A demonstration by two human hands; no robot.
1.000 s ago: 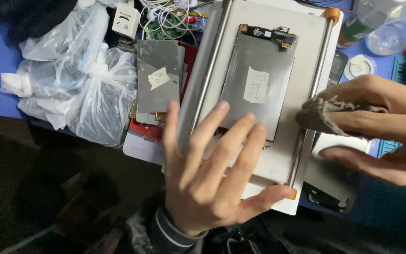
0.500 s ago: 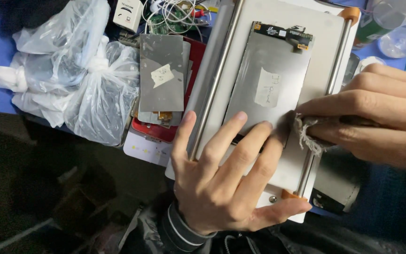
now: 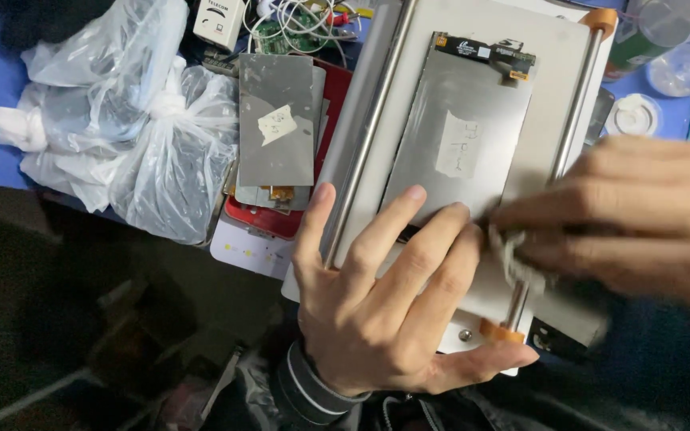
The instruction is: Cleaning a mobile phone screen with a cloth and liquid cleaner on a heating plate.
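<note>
A grey display panel (image 3: 463,144) with a white paper label lies on the flat white machine plate (image 3: 553,72), between two metal rods. My left hand (image 3: 385,295) lies flat, fingers spread, pressing the panel's near end and the plate's near edge. My right hand (image 3: 632,215), blurred, comes in from the right and is closed on a frayed grey cloth (image 3: 513,255) that touches the panel's near right corner.
A stack of similar grey panels (image 3: 275,128) rests on a red tray left of the machine. Knotted clear plastic bags (image 3: 121,120) sit further left on the blue table. Tangled wires (image 3: 297,20) and a white box lie at the back, clear bottles (image 3: 680,48) at the far right.
My right hand has carried the cloth leftward from the plate's right side onto the panel's near corner. My left hand has stayed pressed on the near end. The view has shifted slightly.
</note>
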